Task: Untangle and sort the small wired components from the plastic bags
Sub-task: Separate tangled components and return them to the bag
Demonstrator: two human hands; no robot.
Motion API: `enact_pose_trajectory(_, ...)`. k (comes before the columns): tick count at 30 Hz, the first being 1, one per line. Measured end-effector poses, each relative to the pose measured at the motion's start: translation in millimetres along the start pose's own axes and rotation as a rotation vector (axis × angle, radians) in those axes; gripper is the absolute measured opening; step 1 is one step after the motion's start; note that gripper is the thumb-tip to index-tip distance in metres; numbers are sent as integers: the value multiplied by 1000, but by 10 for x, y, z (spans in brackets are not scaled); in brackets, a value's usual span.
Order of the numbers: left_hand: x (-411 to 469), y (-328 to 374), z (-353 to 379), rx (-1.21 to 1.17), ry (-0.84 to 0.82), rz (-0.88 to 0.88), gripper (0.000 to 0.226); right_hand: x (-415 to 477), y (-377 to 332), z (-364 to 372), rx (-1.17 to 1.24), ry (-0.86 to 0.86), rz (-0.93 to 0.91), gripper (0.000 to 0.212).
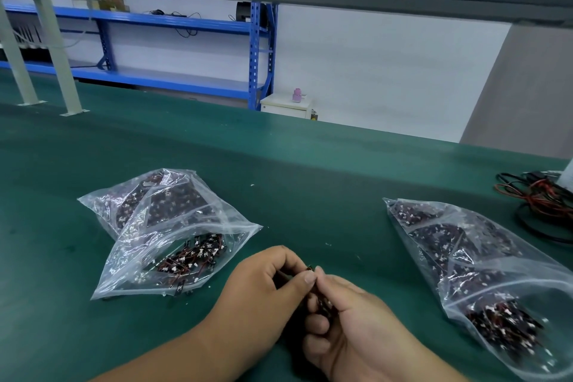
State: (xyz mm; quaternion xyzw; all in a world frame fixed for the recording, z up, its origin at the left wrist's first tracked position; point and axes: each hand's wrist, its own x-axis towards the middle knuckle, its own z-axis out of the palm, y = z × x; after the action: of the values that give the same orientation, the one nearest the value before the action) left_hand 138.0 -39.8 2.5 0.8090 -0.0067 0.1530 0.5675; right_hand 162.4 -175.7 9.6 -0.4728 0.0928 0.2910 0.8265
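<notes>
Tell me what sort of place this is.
Probably an electronics assembly workshop: a long green-matted bench, clear zip bags packed with small wired components, and blue steel racking against the wall behind.

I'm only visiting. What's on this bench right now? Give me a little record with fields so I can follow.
surface: green bench mat
left hand: pinches wired components
right hand: grips the same bunch
left side: front bag overlapping rear bag, both holding wired parts
right side: large bag, also filled with them
far right: red and black cables
</notes>
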Motion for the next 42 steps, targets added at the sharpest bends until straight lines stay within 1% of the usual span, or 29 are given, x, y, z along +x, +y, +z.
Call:
enact_pose_trajectory(2,17,-13,-3,68,11,47,17,10,-55,-55,-139,45,-86,25)
enact_pose_trajectory(5,27,-35,-6,84,-14,44,18,30,-124,-128,-316,71,-208,28)
enact_pose_trajectory(8,36,-55,-6,106,-10,47,17,44,-159,-163,-422,83,-294,34)
enact_pose_trajectory(11,48,-74,-6,136,13,63,18,59,-187,-192,-481,116,-326,38)
enact_pose_trajectory(14,68,-105,-22,158,39,72,19,71,-241,-230,-479,153,-325,37)
enact_pose_trajectory(16,86,-130,-30,168,60,65,17,71,-269,-250,-437,160,-294,31)
enact_pose_trajectory(19,107,-162,-28,189,69,50,19,88,-293,-272,-346,164,-228,19)
enact_pose_trajectory(21,112,-178,-26,209,58,44,21,103,-310,-274,-263,159,-203,7)
enact_pose_trajectory(22,115,-184,-23,219,45,43,23,107,-321,-272,-214,161,-193,7)
enact_pose_trajectory(24,111,-184,-17,253,10,40,30,124,-339,-285,-133,164,-177,24)
enact_pose_trajectory(25,110,-183,-16,280,-6,39,37,131,-346,-298,-121,166,-178,29)
enact_pose_trajectory(27,117,-183,-18,310,-24,38,47,125,-351,-301,-130,165,-178,29)
enact_pose_trajectory(31,120,-167,-19,273,-31,12,61,113,-352,-294,-175,159,-195,12)
enact_pose_trajectory(33,117,-157,-31,289,-28,9,66,109,-346,-294,-222,165,-228,9)
enact_pose_trajectory(36,115,-136,-67,469,-64,57,66,88,-329,-274,-337,156,-287,8)
enact_pose_trajectory(38,113,-122,-90,611,-87,73,65,79,-316,-259,-363,143,-307,7)
enact_pose_trajectory(40,108,-109,-91,662,-93,52,62,81,-316,-251,-368,148,-310,3)
enact_pose_trajectory(42,98,-110,-75,685,-101,46,55,98,-332,-259,-351,174,-297,9)
